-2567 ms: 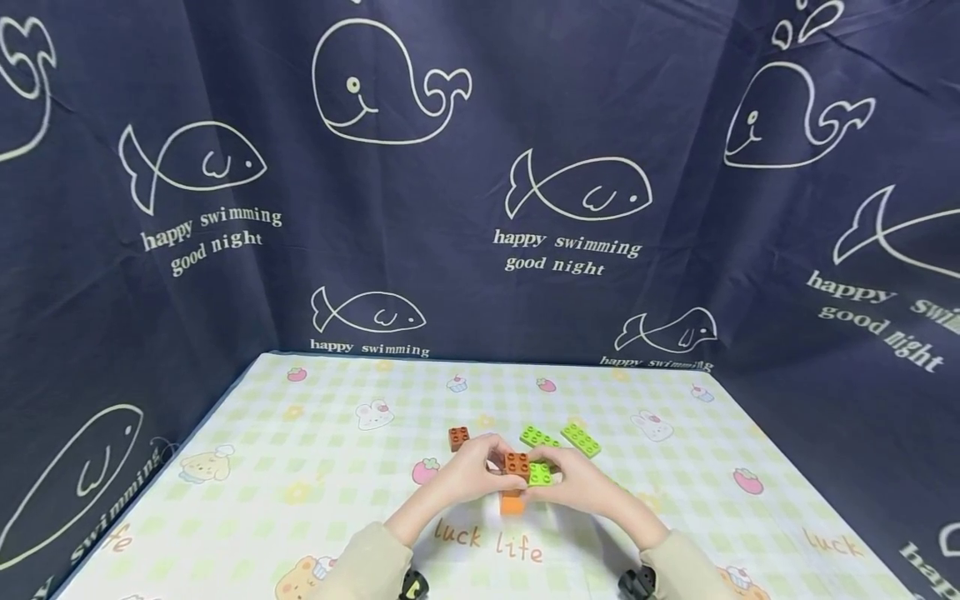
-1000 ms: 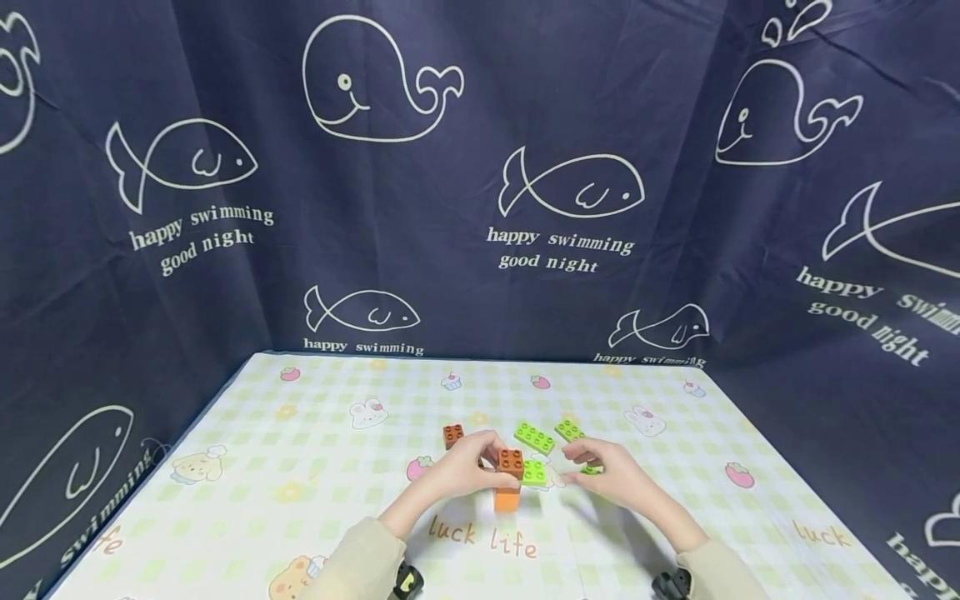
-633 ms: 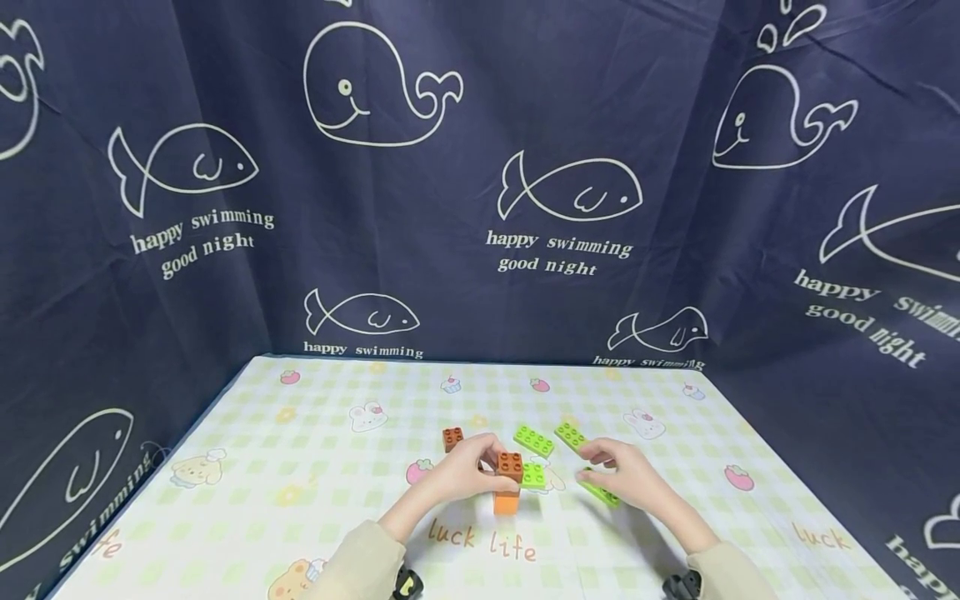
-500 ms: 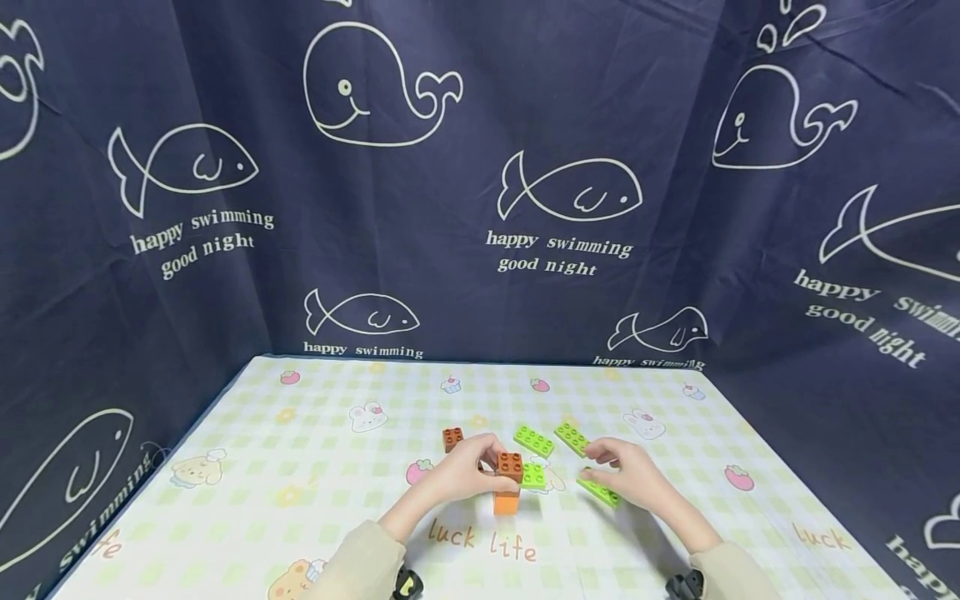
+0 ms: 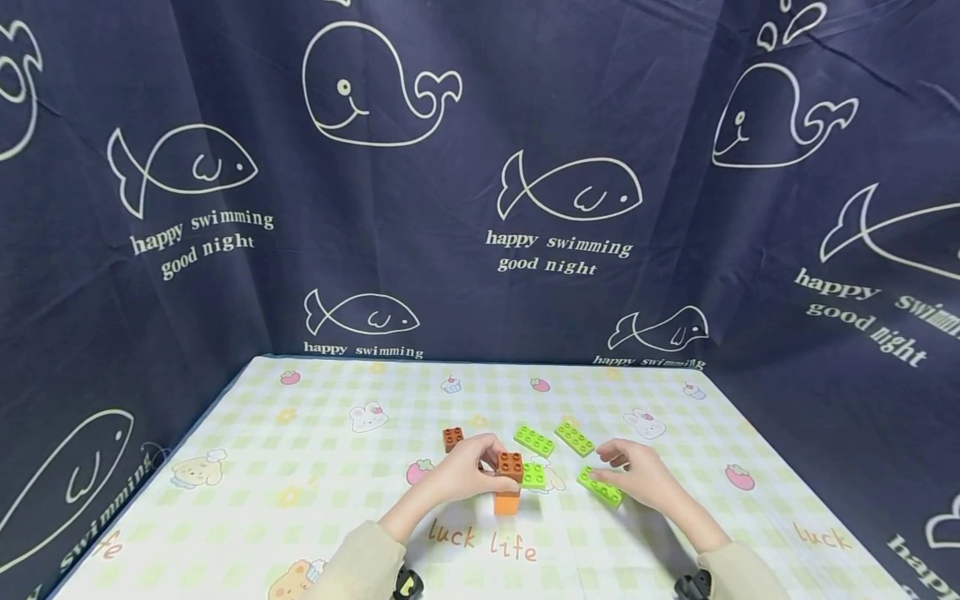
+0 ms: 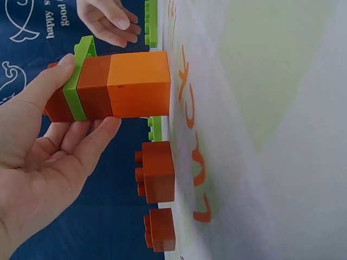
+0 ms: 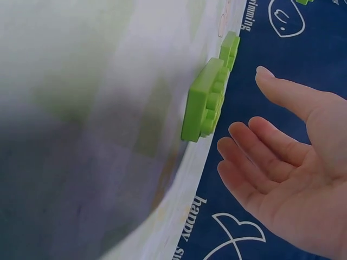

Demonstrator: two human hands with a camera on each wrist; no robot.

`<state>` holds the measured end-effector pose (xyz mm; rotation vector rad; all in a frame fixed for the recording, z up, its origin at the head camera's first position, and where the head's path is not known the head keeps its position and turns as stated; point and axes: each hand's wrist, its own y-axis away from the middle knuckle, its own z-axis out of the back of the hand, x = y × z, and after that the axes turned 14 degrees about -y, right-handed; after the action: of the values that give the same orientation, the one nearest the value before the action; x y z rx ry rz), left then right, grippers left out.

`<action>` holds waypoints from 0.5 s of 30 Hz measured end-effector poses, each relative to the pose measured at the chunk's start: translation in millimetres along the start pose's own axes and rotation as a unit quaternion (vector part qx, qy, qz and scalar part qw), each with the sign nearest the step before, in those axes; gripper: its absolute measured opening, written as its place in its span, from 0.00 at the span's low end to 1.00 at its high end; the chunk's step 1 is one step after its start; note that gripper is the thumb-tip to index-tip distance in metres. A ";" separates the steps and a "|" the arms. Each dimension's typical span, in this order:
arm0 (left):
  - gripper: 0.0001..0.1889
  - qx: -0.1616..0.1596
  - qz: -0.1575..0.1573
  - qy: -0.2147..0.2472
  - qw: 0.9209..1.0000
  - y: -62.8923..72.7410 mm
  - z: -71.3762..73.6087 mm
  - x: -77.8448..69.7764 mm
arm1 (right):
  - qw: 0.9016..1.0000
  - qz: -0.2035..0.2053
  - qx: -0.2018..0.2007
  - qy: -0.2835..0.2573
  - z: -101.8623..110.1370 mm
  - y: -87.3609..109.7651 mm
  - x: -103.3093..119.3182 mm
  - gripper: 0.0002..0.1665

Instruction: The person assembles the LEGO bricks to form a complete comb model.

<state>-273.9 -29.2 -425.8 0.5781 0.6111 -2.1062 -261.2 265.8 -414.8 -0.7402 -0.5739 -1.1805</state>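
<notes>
My left hand (image 5: 468,471) grips a stack of toy building bricks, thumb on one side and fingers on the other. In the left wrist view the stack has an orange brick (image 6: 140,85) at the bottom, touching the table. A brown brick (image 6: 94,86), a green plate brick (image 6: 79,89) and another brown brick (image 6: 57,106) sit above it. The green one juts out to the right in the head view. My right hand (image 5: 640,473), fingers loosely bent and holding nothing, hovers beside a loose green plate brick (image 5: 600,487).
Two more green plate bricks, a left one (image 5: 534,439) and a right one (image 5: 574,439), lie behind the stack. Brown bricks, one larger (image 6: 159,172) and one smaller (image 6: 161,230), stand beyond my left hand. A dark blue curtain (image 5: 480,275) closes off the table's (image 5: 360,467) far side.
My right hand has let go of the stack and moved right, uncovering the nearest loose green plate brick. My left hand still holds the stack in the same place.
</notes>
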 end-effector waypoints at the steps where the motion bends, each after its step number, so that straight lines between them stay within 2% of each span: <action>1: 0.16 0.000 0.000 0.001 1.000 -0.1 -0.2 0.1 | 1.000 -0.003 0.000 0.002 0.2 0.2 -0.8 0.24; 15: 0.17 0.003 0.008 0.006 1.000 0.3 0.9 -1.6 | 1.000 -0.023 0.007 0.011 -0.1 1.6 -9.9 0.26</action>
<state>-273.0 -28.9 -424.1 0.5974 0.6050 -2.0927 -262.5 272.0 -422.5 -0.7047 -0.5830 -1.2238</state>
